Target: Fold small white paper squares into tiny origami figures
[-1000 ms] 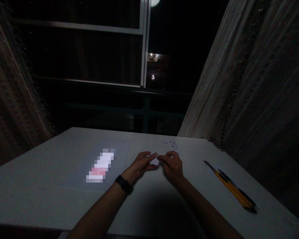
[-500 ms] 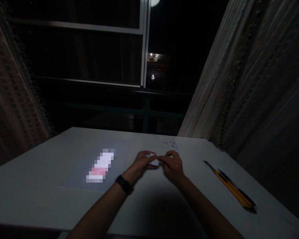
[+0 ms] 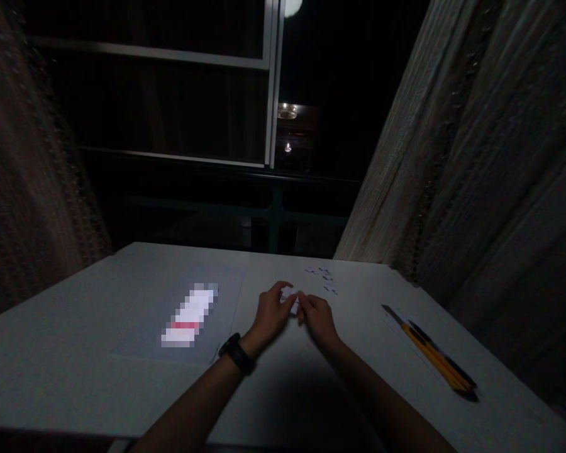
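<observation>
A pleated fabric curtain (image 3: 387, 182) hangs beside a smooth, flat white table (image 3: 75, 384). Left hand (image 3: 270, 313) and right hand (image 3: 317, 318): fingers curled, tips pinched closed. Knife (image 3: 438, 360): long, narrow, yellow. Paper (image 3: 294, 307): thin, white, apparently folded, gripped between both hands' fingertips; dim light obscures its outline.

The paper (image 3: 293, 306) was small and white. It was pinched at both sides, and part was covered, so its whole shape was hard to see. It was out over the tabletop (image 3: 51, 371), in from the far edge and away from every corner.
</observation>
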`<state>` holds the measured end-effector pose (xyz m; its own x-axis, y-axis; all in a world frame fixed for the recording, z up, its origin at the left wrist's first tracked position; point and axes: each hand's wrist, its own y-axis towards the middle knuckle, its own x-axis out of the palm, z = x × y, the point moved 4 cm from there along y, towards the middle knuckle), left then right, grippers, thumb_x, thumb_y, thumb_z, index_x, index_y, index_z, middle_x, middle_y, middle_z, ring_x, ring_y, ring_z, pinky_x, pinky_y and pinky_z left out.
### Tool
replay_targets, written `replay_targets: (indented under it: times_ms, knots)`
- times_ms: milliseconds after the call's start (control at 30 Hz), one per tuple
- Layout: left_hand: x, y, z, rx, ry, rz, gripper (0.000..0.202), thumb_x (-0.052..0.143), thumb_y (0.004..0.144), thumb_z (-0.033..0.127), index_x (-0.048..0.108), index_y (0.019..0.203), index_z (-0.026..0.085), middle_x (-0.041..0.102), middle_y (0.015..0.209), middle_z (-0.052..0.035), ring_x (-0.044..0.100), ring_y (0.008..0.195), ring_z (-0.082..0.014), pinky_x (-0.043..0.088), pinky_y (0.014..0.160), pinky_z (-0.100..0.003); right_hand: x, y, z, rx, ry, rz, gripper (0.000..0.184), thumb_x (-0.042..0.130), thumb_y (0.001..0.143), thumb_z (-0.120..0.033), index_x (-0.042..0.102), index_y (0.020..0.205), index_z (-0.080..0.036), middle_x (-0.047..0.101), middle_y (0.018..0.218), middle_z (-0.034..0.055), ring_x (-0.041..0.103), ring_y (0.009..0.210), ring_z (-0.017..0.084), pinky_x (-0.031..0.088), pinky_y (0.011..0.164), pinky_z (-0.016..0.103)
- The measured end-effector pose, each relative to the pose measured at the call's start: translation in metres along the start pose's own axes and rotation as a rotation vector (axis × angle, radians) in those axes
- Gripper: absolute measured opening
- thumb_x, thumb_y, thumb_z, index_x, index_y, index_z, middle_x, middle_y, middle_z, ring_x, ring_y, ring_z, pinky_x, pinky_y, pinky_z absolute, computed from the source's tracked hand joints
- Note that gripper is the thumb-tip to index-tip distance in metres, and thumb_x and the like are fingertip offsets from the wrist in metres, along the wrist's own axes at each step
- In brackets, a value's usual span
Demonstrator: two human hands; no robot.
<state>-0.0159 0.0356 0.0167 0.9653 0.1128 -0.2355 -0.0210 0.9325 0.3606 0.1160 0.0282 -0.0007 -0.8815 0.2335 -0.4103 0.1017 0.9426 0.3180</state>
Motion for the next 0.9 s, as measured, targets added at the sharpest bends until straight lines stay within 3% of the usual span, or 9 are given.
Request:
replay_targets:
  times_ms: [133, 300, 600, 733, 900]
  knots:
    - [0.001, 0.001, 0.000, -0.032, -0.026, 0.002, 0.025, 0.065, 0.065, 0.028, 0.065, 0.088, 0.018, 0.054, 0.056, 0.0021, 0.047, 0.053, -0.0114, 0.034, 0.051, -0.020, 0.001, -0.001, 0.001, -0.041, 0.015, 0.023, 0.044, 0.037, 0.083, -0.047, 0.050, 0.050, -0.019, 0.051, 0.042, -0.0014, 0.049, 0.044, 0.013, 0.036, 0.048, 0.023]
    - [0.000, 0.004, -0.002, -0.040, -0.024, 0.009, 0.025, 0.065, 0.065, 0.028, 0.066, 0.086, 0.016, 0.055, 0.056, 0.0013, 0.046, 0.049, -0.0101, 0.034, 0.047, -0.020, 0.002, -0.005, -0.001, -0.139, -0.150, 0.085, 0.040, 0.035, 0.085, -0.045, 0.048, 0.056, -0.021, 0.052, 0.050, -0.0016, 0.049, 0.050, 0.014, 0.033, 0.050, 0.023]
    - [-0.001, 0.006, -0.002, -0.086, -0.096, -0.005, 0.033, 0.066, 0.063, 0.027, 0.063, 0.092, 0.012, 0.052, 0.052, 0.0023, 0.045, 0.046, -0.0088, 0.032, 0.043, -0.019, 0.002, -0.005, -0.002, -0.211, -0.310, 0.075, 0.034, 0.034, 0.086, -0.042, 0.050, 0.065, -0.021, 0.054, 0.053, -0.0014, 0.050, 0.050, 0.014, 0.029, 0.050, 0.023]
    - [-0.002, 0.003, 0.003, -0.051, -0.086, -0.015, 0.033, 0.064, 0.065, 0.029, 0.062, 0.094, 0.014, 0.052, 0.053, 0.0025, 0.046, 0.047, -0.0094, 0.033, 0.045, -0.019, 0.002, -0.005, -0.003, -0.196, -0.267, 0.057, 0.032, 0.034, 0.087, -0.041, 0.048, 0.065, -0.021, 0.052, 0.054, -0.0019, 0.049, 0.051, 0.014, 0.030, 0.050, 0.023]
    - [-0.003, -0.001, 0.007, 0.057, 0.097, -0.008, 0.034, 0.058, 0.072, 0.036, 0.061, 0.101, 0.018, 0.053, 0.055, 0.0021, 0.049, 0.052, -0.0109, 0.035, 0.051, -0.021, 0.003, -0.008, -0.004, -0.183, -0.127, 0.107, 0.032, 0.036, 0.086, -0.040, 0.051, 0.067, -0.019, 0.052, 0.055, -0.0020, 0.049, 0.053, 0.013, 0.032, 0.052, 0.023]
